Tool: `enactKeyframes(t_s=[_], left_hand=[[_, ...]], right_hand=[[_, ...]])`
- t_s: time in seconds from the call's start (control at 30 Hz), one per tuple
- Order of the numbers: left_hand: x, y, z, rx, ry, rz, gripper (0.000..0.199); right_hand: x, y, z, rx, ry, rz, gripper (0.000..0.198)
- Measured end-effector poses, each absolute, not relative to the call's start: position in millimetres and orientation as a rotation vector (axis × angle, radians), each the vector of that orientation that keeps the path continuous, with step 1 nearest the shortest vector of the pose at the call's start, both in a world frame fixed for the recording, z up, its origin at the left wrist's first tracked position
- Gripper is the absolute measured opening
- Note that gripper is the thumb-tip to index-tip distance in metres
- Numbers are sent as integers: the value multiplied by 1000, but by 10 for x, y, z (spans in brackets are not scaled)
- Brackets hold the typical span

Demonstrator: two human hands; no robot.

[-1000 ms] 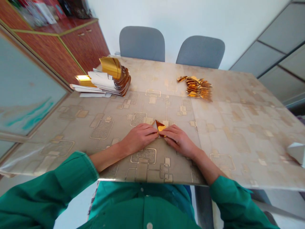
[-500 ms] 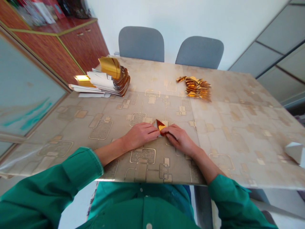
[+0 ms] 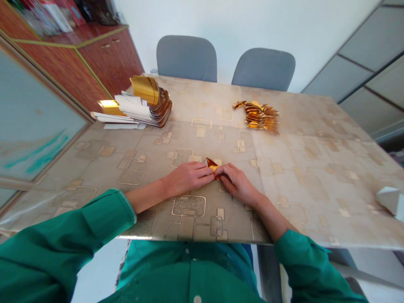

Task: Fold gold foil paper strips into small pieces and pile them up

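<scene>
Gold paper (image 3: 212, 163), just one little piece with a pointy top, is at the near side of the table (image 3: 202, 210), between the person's two hands. The left hand (image 3: 192, 176) holds it from the left, with its fingers laid over that side. The right hand (image 3: 236, 181) has bent fingers and pinches the other end. The fingertips are so close that they hide the lower part, so I can't tell if the bottom touches the table.

It looks to me like a fold is being pressed in. I think the next move calls for soft, careful fingers, one hand keeping the paper steady and the other squeezing along the bend, because thin paper could slip or crumple.

Far to the right of the gold paper is a white thing (image 3: 391, 202); I can't tell what it is. Past the gold paper, to its left, is a big stack of gold and white sheets (image 3: 147, 89). Past it to the right is a heap of shiny gold shapes (image 3: 260, 115). Farthest behind it stand two grey chairs (image 3: 187, 59).
</scene>
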State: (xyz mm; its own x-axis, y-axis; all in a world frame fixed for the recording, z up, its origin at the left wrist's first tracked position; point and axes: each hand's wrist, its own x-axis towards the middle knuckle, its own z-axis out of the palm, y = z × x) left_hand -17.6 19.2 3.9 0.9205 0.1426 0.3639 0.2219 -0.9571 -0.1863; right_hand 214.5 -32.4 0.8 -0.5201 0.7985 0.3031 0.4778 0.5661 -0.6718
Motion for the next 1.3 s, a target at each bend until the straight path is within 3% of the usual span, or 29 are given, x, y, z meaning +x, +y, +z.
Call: enactKeyframes(t_s=[0.33,0.67,0.83,1.0,1.13,1.3], left_hand=[[-55,340,-36,-3085,-397,-593,25],[-188,432,138,-3319,-582,-543,30],[-251,392,157,-3468,-589,-435,29],[-258,335,69,-3235,-460,-577,27],[-415,146,63,-2987,-648,-813,21],[-655,-108,72,-2928,-736,-691,22]], right_hand=[[2173,-315,-5,-981,-2228,682,18],[2232,-264,-26,-971,-2276,504,31],[2208,-246,-71,-1008,-2334,310,15],[2126,-285,-61,-963,-2451,126,17],[2111,-307,-39,-994,-2513,101,20],[2112,-302,-14,-984,-2540,155,24]])
